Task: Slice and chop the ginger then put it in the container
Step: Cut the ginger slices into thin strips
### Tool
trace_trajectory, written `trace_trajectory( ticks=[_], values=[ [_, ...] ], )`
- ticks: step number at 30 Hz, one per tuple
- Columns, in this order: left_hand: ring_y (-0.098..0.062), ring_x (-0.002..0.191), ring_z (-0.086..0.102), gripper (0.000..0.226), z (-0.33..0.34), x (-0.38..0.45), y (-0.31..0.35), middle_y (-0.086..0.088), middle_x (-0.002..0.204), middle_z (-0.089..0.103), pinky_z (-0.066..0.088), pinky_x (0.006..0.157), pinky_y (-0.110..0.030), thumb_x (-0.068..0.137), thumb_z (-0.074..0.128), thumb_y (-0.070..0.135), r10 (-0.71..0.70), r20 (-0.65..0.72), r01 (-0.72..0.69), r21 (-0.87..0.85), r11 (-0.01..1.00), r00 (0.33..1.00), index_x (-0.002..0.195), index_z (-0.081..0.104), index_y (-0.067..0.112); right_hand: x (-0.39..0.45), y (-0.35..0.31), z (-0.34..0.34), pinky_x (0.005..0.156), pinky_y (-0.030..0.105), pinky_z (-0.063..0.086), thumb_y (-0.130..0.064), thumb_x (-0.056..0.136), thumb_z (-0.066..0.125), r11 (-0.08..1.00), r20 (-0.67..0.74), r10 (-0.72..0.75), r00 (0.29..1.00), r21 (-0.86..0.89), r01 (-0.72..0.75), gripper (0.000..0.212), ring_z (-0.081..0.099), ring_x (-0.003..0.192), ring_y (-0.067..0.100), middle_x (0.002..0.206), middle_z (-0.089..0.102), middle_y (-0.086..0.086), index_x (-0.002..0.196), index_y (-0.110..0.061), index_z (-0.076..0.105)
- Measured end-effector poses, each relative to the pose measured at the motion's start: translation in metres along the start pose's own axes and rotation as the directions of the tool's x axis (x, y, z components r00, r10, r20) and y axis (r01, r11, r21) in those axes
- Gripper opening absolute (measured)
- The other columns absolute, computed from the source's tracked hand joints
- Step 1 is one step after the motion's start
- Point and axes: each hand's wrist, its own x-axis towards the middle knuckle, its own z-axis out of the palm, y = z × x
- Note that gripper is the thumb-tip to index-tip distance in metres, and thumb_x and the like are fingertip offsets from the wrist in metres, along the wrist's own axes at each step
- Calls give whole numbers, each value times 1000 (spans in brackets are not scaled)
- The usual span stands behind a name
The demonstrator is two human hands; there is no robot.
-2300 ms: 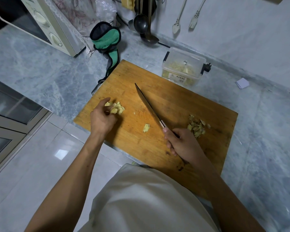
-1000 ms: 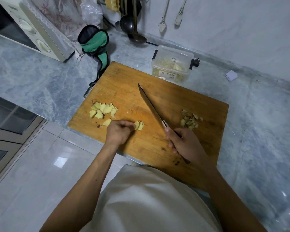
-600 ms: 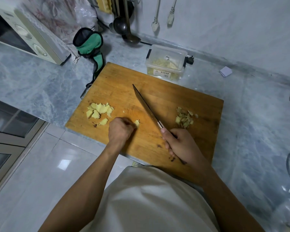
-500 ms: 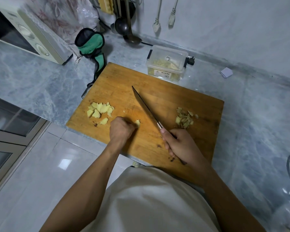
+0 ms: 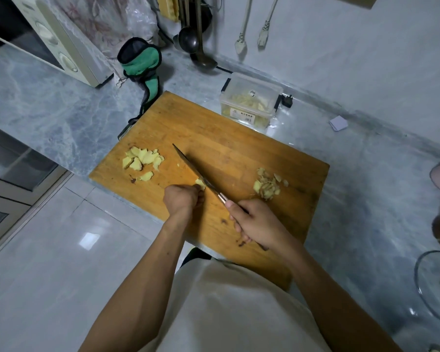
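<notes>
Slicing ginger (image 5: 200, 183) w/ knife (image 5: 196, 171) (board (image 5: 239, 153))

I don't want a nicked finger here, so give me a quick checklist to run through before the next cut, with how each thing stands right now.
1. Left hand holds the small ginger piece steady: ok, fingers curled round it.
2. Fingertips clear of the blade: cannot tell, they sit right beside the knife.
3. Right hand has a firm grip on the handle: ok.
4. Knife edge lined up on the piece: ok, the blade rests against it.
5. Cutting board has room to cut: ok, the slices and chopped bits lie off to either side.
6. Container ready behind the board: cannot tell if a lid is on.
</notes>
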Motion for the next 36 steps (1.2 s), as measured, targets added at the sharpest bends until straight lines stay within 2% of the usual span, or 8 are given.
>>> trace_trajectory(
  ticks=[3, 6, 8, 11, 15, 20, 25, 36],
  values=[
    [-23, 52, 65, 27, 4, -5, -4, -12, 62, 70, 60, 57, -34, 85, 76, 16, 67, -28, -65, 59, 996, 997, 61, 69, 4, 3, -2, -13, 49, 26, 44, -48, 103, 48, 998, 74, 54, 996, -21, -53, 43, 51, 49, 10, 64, 58, 1, 86, -11, 60],
    [-20, 58, 63, 21, 0, -10, -10, -7, 65, 70, 58, 62, -30, 84, 74, 18, 283, -38, -269, 214, 939, 958, 65, 70, 8, 10, -11, -26, 46, 25, 45, -48, 106, 43, 987, 183, 155, 971, 16, -161, 42, 53, 48, 11, 68, 62, 3, 91, -12, 58],
    [-17, 70, 64, 7, -5, -12, -17, -2, 76, 69, 51, 66, -24, 86, 70, 12, 509, 19, -487, 328, 810, 860, 79, 69, 13, 12, -13, -28, 44, 25, 42, -51, 106, 40, 980, 194, 192, 962, 19, -199, 43, 50, 45, 11, 69, 64, 2, 92, -13, 57],
    [-20, 82, 61, 12, -12, -7, -32, -4, 100, 65, 48, 76, -26, 92, 59, 11, 742, 225, -721, 524, 454, 631, 98, 70, 14, 12, -11, -23, 44, 24, 36, -58, 104, 38, 978, 95, 206, 974, 1, -207, 52, 44, 43, 11, 62, 57, -1, 91, -13, 60],
    [-25, 101, 58, 24, -19, -4, -37, -8, 124, 56, 49, 86, -32, 100, 52, 21, 756, 375, -769, 585, 257, 537, 115, 68, 10, 11, -9, -16, 42, 23, 36, -63, 102, 34, 984, 39, 179, 983, -27, -178, 59, 42, 41, 11, 58, 50, -2, 83, -13, 58],
    [-29, 101, 63, 21, -26, 4, -37, -14, 117, 66, 58, 76, -39, 94, 60, 13, 801, 526, -847, 529, -47, 284, 109, 71, 2, 11, -7, -10, 45, 24, 37, -64, 102, 32, 986, 17, 134, 991, -106, -131, 57, 43, 42, 13, 61, 48, 3, 81, -15, 54],
    [-32, 100, 66, 32, -33, 15, -33, -14, 118, 67, 57, 79, -36, 83, 67, -1, 761, 580, -858, 510, -59, 291, 114, 70, 4, 11, -8, -9, 47, 25, 40, -64, 102, 31, 981, 16, 99, 995, -171, -95, 61, 48, 46, 17, 66, 53, 11, 82, -12, 56],
    [-29, 99, 65, 20, -24, 24, -43, -10, 116, 66, 57, 77, -35, 91, 65, 5, 818, 472, -865, 499, 58, 328, 110, 71, 3, 16, -10, -16, 55, 38, 48, -62, 103, 28, 952, 8, 1, 1000, -305, 1, 65, 49, 49, 21, 58, 48, 8, 70, -12, 53]
  ],
)
